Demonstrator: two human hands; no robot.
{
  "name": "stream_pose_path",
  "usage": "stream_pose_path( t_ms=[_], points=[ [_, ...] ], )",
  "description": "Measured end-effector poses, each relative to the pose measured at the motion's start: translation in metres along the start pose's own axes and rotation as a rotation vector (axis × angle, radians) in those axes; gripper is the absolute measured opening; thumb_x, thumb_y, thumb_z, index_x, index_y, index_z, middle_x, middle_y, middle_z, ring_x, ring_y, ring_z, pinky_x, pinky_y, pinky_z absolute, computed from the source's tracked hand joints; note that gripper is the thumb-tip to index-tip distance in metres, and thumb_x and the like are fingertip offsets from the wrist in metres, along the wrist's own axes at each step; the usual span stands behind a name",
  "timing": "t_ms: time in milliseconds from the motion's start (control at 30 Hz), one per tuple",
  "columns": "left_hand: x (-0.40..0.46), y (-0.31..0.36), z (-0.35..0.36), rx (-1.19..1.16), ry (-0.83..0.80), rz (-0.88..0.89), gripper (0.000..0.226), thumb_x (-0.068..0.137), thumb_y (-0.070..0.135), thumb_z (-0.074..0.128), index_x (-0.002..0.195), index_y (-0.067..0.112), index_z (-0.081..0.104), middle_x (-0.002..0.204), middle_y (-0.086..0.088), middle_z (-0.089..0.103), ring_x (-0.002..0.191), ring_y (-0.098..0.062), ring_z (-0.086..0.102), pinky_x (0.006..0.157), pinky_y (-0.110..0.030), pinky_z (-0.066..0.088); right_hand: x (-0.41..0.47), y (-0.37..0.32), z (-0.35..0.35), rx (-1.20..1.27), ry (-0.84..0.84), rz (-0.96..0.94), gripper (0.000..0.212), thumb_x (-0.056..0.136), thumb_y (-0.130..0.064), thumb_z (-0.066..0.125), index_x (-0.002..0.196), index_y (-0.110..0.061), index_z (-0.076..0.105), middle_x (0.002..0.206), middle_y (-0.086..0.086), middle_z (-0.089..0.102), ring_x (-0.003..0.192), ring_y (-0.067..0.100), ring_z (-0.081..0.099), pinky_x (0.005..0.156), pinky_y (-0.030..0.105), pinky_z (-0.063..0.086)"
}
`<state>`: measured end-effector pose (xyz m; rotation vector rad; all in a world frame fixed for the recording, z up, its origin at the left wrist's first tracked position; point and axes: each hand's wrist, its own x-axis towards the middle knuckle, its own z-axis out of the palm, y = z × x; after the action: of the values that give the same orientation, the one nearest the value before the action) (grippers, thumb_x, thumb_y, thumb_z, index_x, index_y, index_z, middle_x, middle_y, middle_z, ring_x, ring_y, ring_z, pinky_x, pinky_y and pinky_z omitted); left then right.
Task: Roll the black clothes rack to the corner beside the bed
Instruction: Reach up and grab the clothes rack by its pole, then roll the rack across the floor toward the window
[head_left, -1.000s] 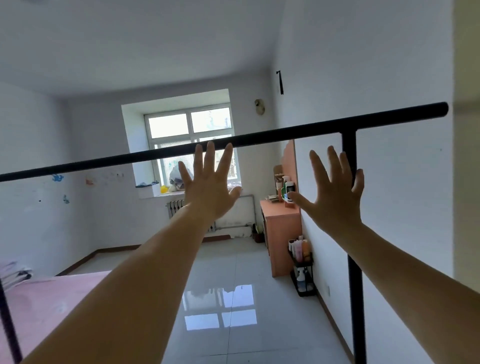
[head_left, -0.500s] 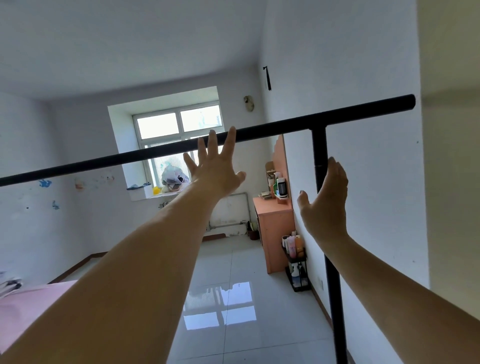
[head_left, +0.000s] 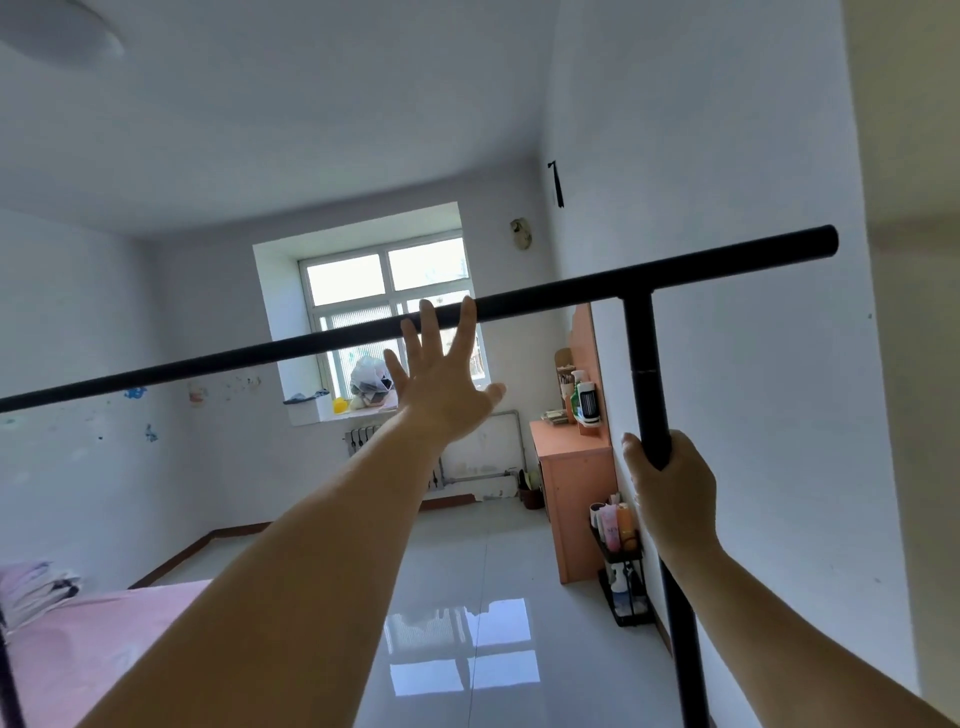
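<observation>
The black clothes rack (head_left: 571, 291) stands right in front of me, its top bar slanting across the view from lower left to upper right. My right hand (head_left: 672, 493) is wrapped around the rack's right upright post, below a joint in the tube. My left hand (head_left: 441, 379) is raised with fingers spread, its fingertips reaching the top bar from below without gripping it. The rack's left post shows only as a dark sliver at the bottom left edge. The bed (head_left: 88, 634), covered in pink, lies at the lower left.
An orange cabinet (head_left: 576, 499) and a low black shelf of bottles (head_left: 621, 577) line the right wall. A window (head_left: 389, 312) with a radiator beneath fills the far wall. Glossy tiled floor (head_left: 493, 597) runs down the middle. Folded bedding (head_left: 31, 587) sits on the bed.
My right hand went from open beside the upright post to closed around it. My left hand rose until its fingertips met the top bar.
</observation>
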<state>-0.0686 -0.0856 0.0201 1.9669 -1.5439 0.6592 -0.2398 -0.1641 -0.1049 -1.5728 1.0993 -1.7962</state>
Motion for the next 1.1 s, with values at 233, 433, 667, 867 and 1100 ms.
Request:
stream_pose_path(
  t_ms=[233,433,667,867,1100],
  points=[
    [0.011,-0.004,0.010,-0.026,0.015,0.033,0.099,0.083,0.050,0.056,0.139,0.038,-0.025,0.152,-0.007,-0.034,0.140,-0.029,-0.028,0.112,-0.053,-0.014,0.003,0.003,0.004,-0.010,0.011,-0.012,0.022,0.090,-0.029,0.057,0.081,-0.010,0.051,0.058,-0.004,0.048,0.051,0.010,0.048,0.048,0.019,0.033],
    [0.022,-0.022,0.005,-0.031,-0.087,0.019,0.099,0.083,0.046,0.059,0.140,0.041,-0.022,0.154,-0.003,-0.030,0.142,-0.026,-0.023,0.110,-0.056,-0.014,-0.005,-0.001,0.015,0.020,-0.054,-0.028,0.024,0.091,-0.024,0.057,0.101,-0.003,0.054,0.080,0.008,0.058,0.067,0.023,0.058,0.055,0.018,0.041],
    [0.022,-0.024,0.000,-0.287,-0.213,-0.072,0.101,0.081,0.047,0.061,0.141,0.039,-0.019,0.154,-0.004,-0.029,0.145,-0.032,-0.004,0.111,-0.060,-0.006,-0.024,0.002,0.029,0.018,-0.188,-0.067,0.019,0.092,-0.012,0.054,0.107,-0.002,0.046,0.082,0.011,0.054,0.060,0.020,0.054,0.050,0.014,0.041],
    [-0.017,-0.005,0.032,-0.528,-0.353,-0.008,0.103,0.074,0.062,0.058,0.146,0.034,-0.008,0.159,0.000,-0.009,0.145,-0.023,0.008,0.114,-0.048,0.012,-0.040,0.028,0.031,-0.155,-0.393,-0.045,0.027,0.092,-0.016,0.056,0.111,-0.006,0.040,0.094,0.017,0.059,0.072,0.026,0.058,0.050,0.017,0.040],
    [-0.053,0.020,0.070,-0.688,-0.457,-0.031,0.073,0.080,0.036,0.068,0.142,0.026,0.031,0.144,-0.006,0.044,0.130,-0.023,0.044,0.103,-0.033,0.038,-0.051,0.052,0.030,-0.318,-0.642,0.073,0.040,0.090,-0.023,0.059,0.122,-0.010,0.038,0.104,0.005,0.053,0.090,0.023,0.056,0.078,0.029,0.045]
  ],
)
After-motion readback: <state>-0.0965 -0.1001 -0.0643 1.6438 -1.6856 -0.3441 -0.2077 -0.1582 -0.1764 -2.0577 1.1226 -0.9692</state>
